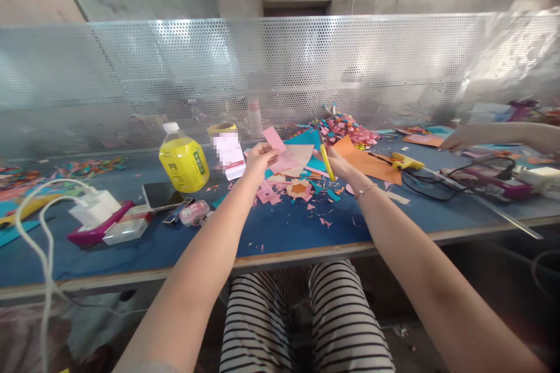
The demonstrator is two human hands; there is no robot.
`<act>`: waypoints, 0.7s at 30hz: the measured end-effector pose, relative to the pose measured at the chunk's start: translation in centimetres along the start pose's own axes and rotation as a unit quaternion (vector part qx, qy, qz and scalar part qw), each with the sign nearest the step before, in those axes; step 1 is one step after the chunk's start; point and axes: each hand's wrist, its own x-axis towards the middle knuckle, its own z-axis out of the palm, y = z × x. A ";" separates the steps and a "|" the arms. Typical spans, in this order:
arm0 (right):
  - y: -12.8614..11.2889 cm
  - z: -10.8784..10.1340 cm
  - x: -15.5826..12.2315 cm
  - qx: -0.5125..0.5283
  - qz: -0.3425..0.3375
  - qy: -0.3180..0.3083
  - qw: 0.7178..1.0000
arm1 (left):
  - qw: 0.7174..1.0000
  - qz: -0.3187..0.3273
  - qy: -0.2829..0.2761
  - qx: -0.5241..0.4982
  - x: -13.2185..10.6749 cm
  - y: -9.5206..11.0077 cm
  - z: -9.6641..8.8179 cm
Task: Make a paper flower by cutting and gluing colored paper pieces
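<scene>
My left hand (261, 159) pinches a strip of pink paper (274, 140) between thumb and fingers, held up over the table. My right hand (335, 163) is closed around yellow-handled scissors (326, 162); their blades are hard to make out. Between the two hands lie a pale pink sheet (301, 157) and a blue sheet (306, 140). Just beneath are small pink paper scraps (269, 191) and a cut piece with an orange centre (299, 187). An orange sheet (365, 160) rests beside my right hand.
A yellow-labelled bottle (184, 160), a phone (161, 195) and a power strip (102, 224) stand left. A heap of coloured paper pieces (345, 131) lies by the perforated metal screen (284, 52). At right are a glue gun (406, 162), a metal rod (494, 207) and another person's arm (503, 137).
</scene>
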 end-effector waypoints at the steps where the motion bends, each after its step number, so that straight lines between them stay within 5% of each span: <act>1: -0.4 0.3 -0.5 0.012 -0.006 -0.038 0.999 | 1.000 0.005 0.003 -0.014 0.0 0.0 0.0; 6: -1.7 1.9 -2.1 0.000 -0.048 -0.135 0.990 | 0.994 0.043 0.022 -0.095 0.1 0.2 0.2; 21: -1.5 3.8 -2.1 -0.020 -0.101 -0.135 0.985 | 0.992 0.067 -0.004 -0.104 -0.7 0.6 1.4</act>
